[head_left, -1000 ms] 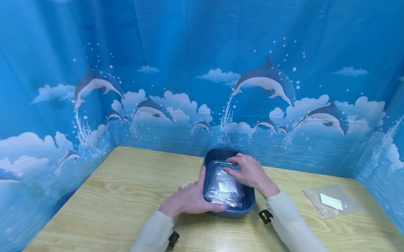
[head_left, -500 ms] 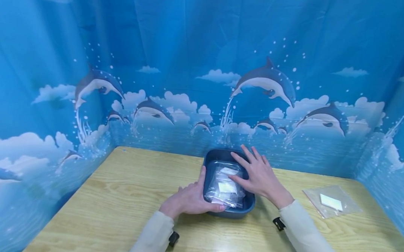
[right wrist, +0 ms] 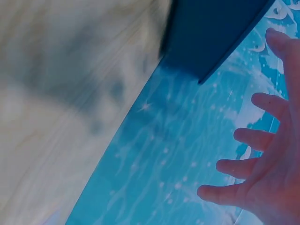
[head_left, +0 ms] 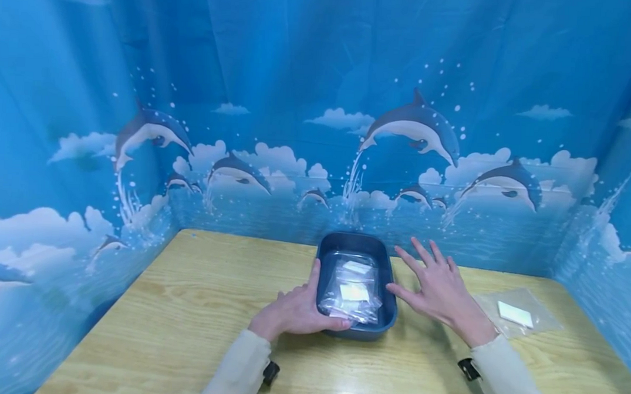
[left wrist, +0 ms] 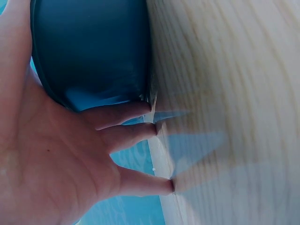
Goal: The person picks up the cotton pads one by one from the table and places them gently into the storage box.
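Observation:
A dark blue plastic bin point(head_left: 362, 335) stands on the table near its back edge. Inside lie several clear plastic bags point(head_left: 355, 293) in a pile, with white rectangular pieces in them. My left hand point(head_left: 296, 312) rests against the bin's near left corner, thumb along the front rim and index finger up the left side. In the left wrist view its other fingers are straight and spread, tips down at the tabletop beside the bin point(left wrist: 93, 51). My right hand point(head_left: 438, 290) hovers to the right of the bin, fingers spread and holding nothing.
Farther right on the table point(head_left: 227, 275) lies another clear bag point(head_left: 543, 321) with a white rectangular piece point(head_left: 515, 314) in it, partly behind my right wrist. A blue dolphin-print curtain point(head_left: 276, 130) encloses the table at the back and sides.
My right hand has lifted away from the bags in the bin and moved right, its fingers spreading out. The left hand and the bin have stayed in place.

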### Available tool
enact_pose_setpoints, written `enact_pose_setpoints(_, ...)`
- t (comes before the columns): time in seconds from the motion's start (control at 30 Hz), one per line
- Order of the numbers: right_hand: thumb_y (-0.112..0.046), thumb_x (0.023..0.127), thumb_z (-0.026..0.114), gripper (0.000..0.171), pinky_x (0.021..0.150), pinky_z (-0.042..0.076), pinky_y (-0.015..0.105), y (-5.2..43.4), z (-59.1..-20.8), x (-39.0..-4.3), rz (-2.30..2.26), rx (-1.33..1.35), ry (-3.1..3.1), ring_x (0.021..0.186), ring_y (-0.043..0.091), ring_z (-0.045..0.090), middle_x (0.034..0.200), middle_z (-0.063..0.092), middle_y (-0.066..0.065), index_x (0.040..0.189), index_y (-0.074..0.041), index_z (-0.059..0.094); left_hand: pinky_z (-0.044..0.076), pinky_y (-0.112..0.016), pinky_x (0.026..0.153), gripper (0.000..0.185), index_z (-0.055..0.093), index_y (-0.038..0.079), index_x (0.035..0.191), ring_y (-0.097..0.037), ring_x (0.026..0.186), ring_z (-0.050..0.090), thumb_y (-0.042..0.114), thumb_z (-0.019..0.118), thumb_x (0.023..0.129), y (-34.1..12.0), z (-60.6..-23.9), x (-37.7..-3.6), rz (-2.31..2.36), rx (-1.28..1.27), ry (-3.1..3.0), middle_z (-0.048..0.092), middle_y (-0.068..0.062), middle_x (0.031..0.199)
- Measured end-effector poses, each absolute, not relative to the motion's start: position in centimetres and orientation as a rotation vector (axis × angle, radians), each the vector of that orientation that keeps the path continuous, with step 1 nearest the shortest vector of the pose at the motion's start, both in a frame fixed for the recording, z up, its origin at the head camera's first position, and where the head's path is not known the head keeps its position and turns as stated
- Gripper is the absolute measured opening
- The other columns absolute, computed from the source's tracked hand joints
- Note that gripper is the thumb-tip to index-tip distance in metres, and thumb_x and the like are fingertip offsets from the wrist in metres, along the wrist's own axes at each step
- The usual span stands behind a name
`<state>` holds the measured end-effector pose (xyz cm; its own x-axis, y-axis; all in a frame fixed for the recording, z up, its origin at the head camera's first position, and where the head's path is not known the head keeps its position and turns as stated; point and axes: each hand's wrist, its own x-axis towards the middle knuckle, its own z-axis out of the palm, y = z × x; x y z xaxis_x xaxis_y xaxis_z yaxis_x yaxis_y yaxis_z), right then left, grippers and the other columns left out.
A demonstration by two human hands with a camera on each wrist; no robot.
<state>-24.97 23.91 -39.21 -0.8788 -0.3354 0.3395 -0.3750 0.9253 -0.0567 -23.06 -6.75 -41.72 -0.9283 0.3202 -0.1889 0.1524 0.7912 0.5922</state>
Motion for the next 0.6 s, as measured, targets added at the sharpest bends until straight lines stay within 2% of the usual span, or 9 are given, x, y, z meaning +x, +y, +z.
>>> enact_pose_setpoints(0.6,-0.069,0.092,0.060,0.085,0.099,0.036,0.085,29.7,-39.7,-22.5,0.119,0.343,-2.822,0.139,0.066,0.033,0.160,0.036,0.029,0.159,-0.020,0.039,0.019,-0.076,0.120,0.142,-0.014,0.023,0.165,-0.045,0.144,0.046,0.084,0.071,0.069,-6.8,-41.7,-23.0,0.854,0.363,2.699,0.043,-0.026,0.158)
